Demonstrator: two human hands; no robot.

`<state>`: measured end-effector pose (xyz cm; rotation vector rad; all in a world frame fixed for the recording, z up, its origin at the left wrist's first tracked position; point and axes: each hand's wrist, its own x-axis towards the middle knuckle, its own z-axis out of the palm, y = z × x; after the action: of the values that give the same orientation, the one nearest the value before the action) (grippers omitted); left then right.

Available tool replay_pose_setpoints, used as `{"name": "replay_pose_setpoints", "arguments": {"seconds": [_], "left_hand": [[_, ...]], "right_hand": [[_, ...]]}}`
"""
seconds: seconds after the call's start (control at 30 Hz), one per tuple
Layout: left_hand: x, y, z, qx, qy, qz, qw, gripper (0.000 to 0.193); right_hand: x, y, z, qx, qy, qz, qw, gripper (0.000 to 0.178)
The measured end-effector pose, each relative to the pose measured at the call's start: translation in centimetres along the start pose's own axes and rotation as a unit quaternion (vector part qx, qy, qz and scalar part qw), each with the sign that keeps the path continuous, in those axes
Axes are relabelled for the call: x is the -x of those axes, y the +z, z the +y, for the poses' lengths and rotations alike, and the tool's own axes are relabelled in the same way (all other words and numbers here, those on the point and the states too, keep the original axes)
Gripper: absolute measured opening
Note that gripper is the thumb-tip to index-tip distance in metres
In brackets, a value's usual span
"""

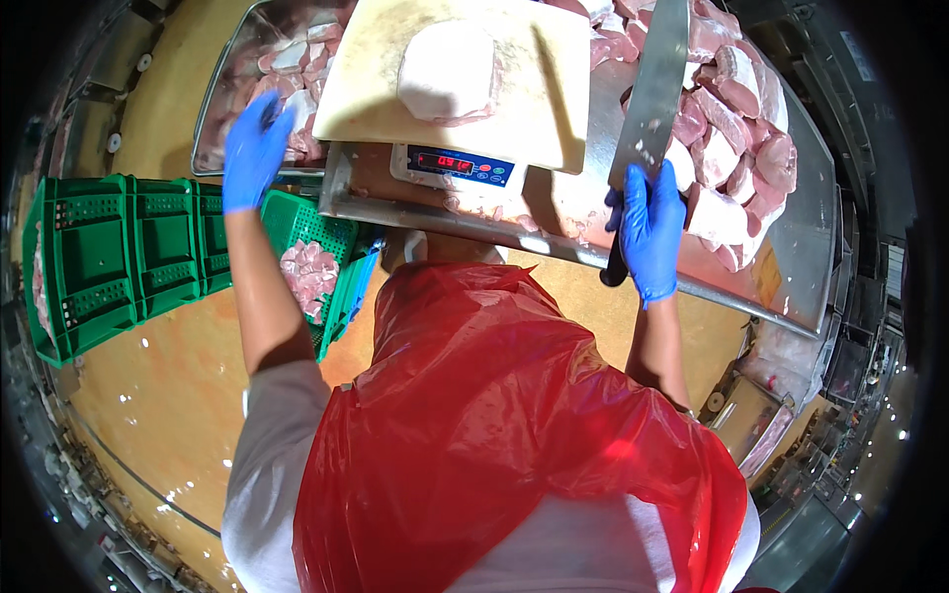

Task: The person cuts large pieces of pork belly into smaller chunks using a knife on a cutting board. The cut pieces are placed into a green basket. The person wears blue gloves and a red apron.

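Note:
Gripped in my gloved right hand point(650, 232) is a large wide-bladed knife point(654, 89), its blade pointing away from me and its dark handle showing below the hand. My gloved left hand point(255, 158) hangs at the near side of a metal tray point(206, 133) of cut meat pieces point(287, 87), thumb and fingers apart, with nothing visible in it. Between the hands, a thick piece of meat point(447, 69) with a white fat side up lies on a pale cutting board point(361, 69). The board rests over a digital scale point(458, 168) with a lit red display.
Many meat chunks point(732, 148) are heaped on the metal table point(806, 227) at right. Green plastic crates point(94, 262) stand at lower left; another green crate point(341, 292) near my left arm holds small meat pieces point(309, 275). The table's raised metal edge point(474, 232) runs before my red apron.

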<state>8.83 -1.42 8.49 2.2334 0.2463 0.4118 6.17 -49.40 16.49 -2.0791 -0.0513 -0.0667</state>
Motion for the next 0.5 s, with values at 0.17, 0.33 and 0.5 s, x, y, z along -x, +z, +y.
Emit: {"name": "replay_pose_setpoints", "arguments": {"seconds": [0.17,0.33,0.5], "left_hand": [[-5.9,8.4,13.1,-0.095,0.043,-0.112,0.988,0.098],[-6.9,15.6,14.7,-0.224,0.041,-0.216,0.950,0.116],[-5.9,17.6,16.3,-0.291,0.093,-0.203,0.930,0.099]], "right_hand": [[-0.6,-1.1,-0.3,0.018,-0.079,0.049,0.995,0.020],[1.5,-2.1,2.3,-0.004,0.002,0.057,0.998,0.022],[2.7,-1.9,4.6,0.032,0.016,0.085,0.996,0.021]]}}
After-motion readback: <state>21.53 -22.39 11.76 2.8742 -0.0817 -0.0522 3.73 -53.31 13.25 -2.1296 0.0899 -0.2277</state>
